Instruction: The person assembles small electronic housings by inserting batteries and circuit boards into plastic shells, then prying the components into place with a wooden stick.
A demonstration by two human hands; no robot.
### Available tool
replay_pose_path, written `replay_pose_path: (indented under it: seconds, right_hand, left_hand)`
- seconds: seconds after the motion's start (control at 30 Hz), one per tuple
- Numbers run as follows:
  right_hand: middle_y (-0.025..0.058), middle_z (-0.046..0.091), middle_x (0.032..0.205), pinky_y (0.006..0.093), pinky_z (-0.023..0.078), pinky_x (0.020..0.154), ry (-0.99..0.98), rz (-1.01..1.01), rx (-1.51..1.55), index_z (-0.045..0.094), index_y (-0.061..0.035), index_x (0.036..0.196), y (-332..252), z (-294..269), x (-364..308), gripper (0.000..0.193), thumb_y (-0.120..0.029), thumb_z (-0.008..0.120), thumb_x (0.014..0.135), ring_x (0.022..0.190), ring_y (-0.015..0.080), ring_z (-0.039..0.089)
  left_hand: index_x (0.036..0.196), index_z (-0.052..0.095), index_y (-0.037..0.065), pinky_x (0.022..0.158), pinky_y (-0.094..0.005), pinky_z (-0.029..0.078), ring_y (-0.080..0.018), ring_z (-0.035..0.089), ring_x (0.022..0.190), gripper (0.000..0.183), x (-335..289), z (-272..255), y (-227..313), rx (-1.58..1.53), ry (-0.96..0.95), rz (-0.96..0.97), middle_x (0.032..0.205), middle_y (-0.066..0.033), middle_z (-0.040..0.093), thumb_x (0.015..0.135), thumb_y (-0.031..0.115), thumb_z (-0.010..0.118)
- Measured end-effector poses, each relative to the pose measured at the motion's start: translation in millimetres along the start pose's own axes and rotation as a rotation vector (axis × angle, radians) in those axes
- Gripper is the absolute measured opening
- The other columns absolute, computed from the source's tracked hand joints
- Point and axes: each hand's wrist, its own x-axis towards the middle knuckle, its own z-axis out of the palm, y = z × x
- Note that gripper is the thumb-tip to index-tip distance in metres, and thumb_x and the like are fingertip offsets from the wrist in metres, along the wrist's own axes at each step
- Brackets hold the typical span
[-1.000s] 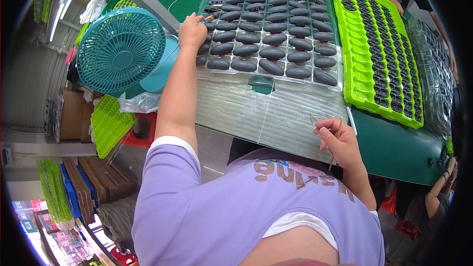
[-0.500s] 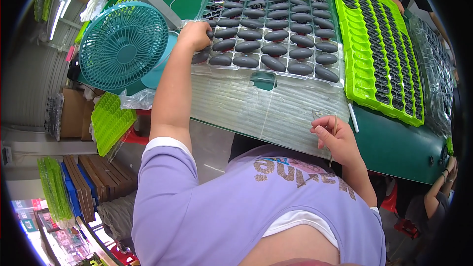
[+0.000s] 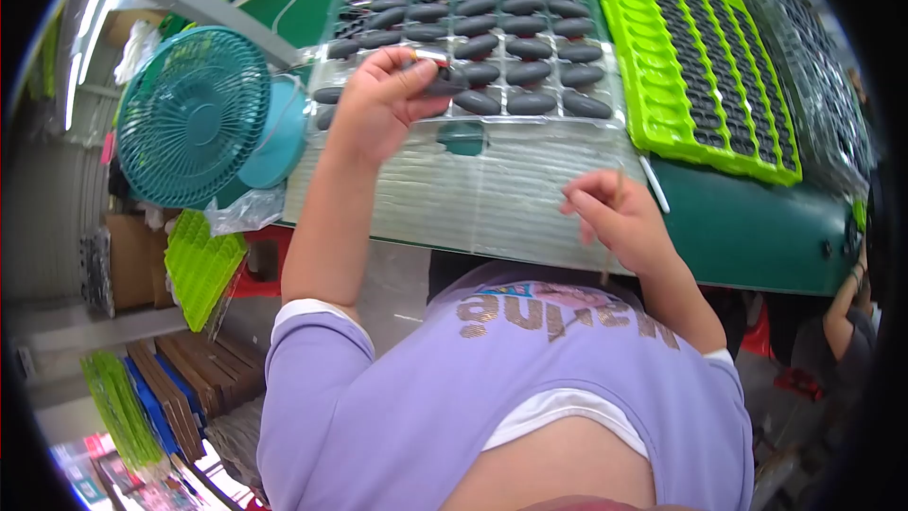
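My left hand (image 3: 386,97) is raised over the near left part of a clear plastic tray (image 3: 473,191) and pinches one of the dark oval pieces (image 3: 441,83), with a small red and silver bit showing at my fingertips. Several more dark oval pieces (image 3: 501,33) fill the tray's far rows in its pockets. My right hand (image 3: 615,216) hovers at the tray's near right edge with its fingers closed on a thin stick (image 3: 613,227) that points down. The tray's near rows hold no pieces.
A teal desk fan (image 3: 194,114) stands left of the tray. A bright green tray (image 3: 695,66) of small dark parts lies to the right on the green table (image 3: 757,237). Green trays and crates are stacked on the floor at left. Another person's arm (image 3: 842,312) shows at the right.
My left hand has pulled back from the tray's far left corner toward me and now holds a dark oval piece. My right hand has stayed near the tray's right edge.
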Motion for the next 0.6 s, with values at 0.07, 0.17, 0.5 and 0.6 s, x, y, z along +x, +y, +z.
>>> replay_pose_path:
  seconds: [0.07, 0.17, 0.5, 0.6]
  right_hand:
    - [0.0096, 0.066, 0.098, 0.0209, 0.047, 0.057, 0.044, -0.124, 0.009, 0.059, 0.0006, 0.115, -3, 17, 9, 0.025, -0.011, 0.063, 0.093, 0.065, 0.0078, 0.058]
    - [0.0083, 0.065, 0.098, 0.0205, 0.048, 0.06, 0.132, -0.19, 0.076, 0.056, 0.0006, 0.12, -9, 32, 19, 0.03, -0.009, 0.064, 0.093, 0.067, 0.0083, 0.058]
    - [0.0013, 0.065, 0.089, 0.0191, 0.047, 0.064, 0.118, -0.157, -0.032, 0.062, 0.0001, 0.12, -14, 6, 13, 0.027, -0.013, 0.061, 0.096, 0.071, 0.0053, 0.058]
    - [0.0042, 0.067, 0.093, 0.0218, 0.051, 0.071, 0.109, -0.192, -0.128, 0.062, 0.0024, 0.119, -3, 2, 10, 0.031, -0.011, 0.068, 0.091, 0.079, 0.0069, 0.061]
  left_hand:
    - [0.112, 0.054, 0.003, 0.084, -0.0376, 0.061, -0.0222, 0.069, 0.093, 0.023, -14, 29, -29, -0.172, -0.018, -0.087, 0.106, -0.0137, 0.067, 0.091, 0.002, 0.063]
    - [0.116, 0.054, 0.001, 0.083, -0.0356, 0.059, -0.0198, 0.068, 0.09, 0.03, -34, 74, -61, -0.244, 0.004, -0.131, 0.102, -0.0127, 0.068, 0.089, 0.001, 0.066]
    - [0.102, 0.064, 0.0, 0.069, -0.027, 0.058, -0.0128, 0.067, 0.081, 0.018, -55, 91, -87, 0.004, -0.058, -0.244, 0.094, -0.0081, 0.068, 0.086, 0.005, 0.072]
    - [0.1, 0.063, 0.0, 0.067, -0.0291, 0.061, -0.0146, 0.067, 0.08, 0.017, -55, 92, -91, -0.126, -0.033, -0.277, 0.092, -0.0088, 0.067, 0.086, 0.005, 0.071]
